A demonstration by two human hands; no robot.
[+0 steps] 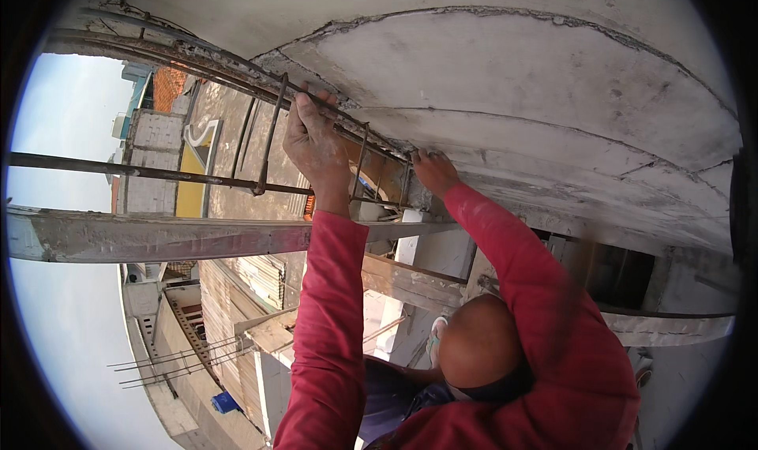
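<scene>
Both my arms, in red sleeves, reach up to a rusty steel rebar cage (272, 134) that runs beside a grey block wall (505, 71). My left hand (317, 146), dusty with pale grey, is closed around the cage's upper long bar, close to a bent stirrup. Farther right, my right hand (434, 171) has its fingers curled at the end of that bar, against the wall's lower edge. What its fingertips grip is hidden. Another long bar (158, 171) of the cage extends out to the left, below my left hand.
A wooden plank (158, 239) crosses below the cage, behind my left forearm. A drop opens to the left, with rooftops, a building with protruding rebar rods (181, 363) and a blue object (226, 403). A sandalled foot (435, 341) shows below. Another beam (671, 329) lies at right.
</scene>
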